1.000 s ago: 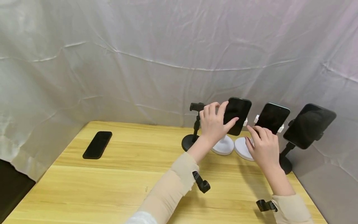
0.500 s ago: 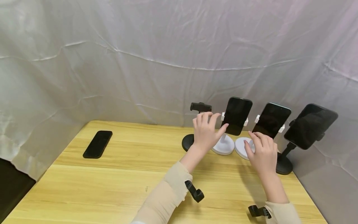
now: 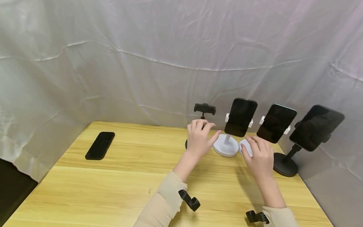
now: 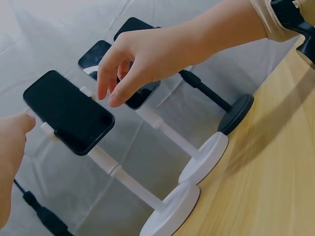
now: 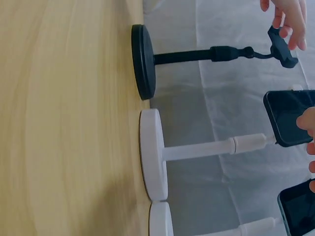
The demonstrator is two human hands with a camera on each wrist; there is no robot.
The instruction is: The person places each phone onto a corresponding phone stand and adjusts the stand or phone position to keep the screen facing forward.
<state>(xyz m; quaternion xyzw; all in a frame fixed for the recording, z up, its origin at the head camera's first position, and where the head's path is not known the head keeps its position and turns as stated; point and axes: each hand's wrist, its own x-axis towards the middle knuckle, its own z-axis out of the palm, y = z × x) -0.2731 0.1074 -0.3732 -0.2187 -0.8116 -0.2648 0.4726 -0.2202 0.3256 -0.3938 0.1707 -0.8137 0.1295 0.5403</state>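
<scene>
My left hand (image 3: 198,138), fingers loosely bent and holding nothing, is in front of a black phone stand whose clamp (image 3: 204,108) carries no phone. The hand hides most of that stand's pole. To its right, a black phone (image 3: 241,117) sits upright in the clamp of a white stand (image 3: 226,146). My right hand (image 3: 259,157) also holds nothing, its thumb apart from the fingers. It overlaps the round base of a second white stand, which carries another phone (image 3: 276,123). In the left wrist view the right hand (image 4: 142,59) appears beyond the nearest mounted phone (image 4: 69,112).
At far right a black stand (image 3: 285,164) bears a larger dark phone (image 3: 317,127), tilted. One more phone (image 3: 100,145) lies flat on the left of the wooden table (image 3: 113,189). Grey cloth (image 3: 158,78) hangs behind the table and along its sides.
My left hand has withdrawn left and down from the phone in the left white stand, uncovering it. My right hand has drawn slightly down and left. The mounted phones stay in place.
</scene>
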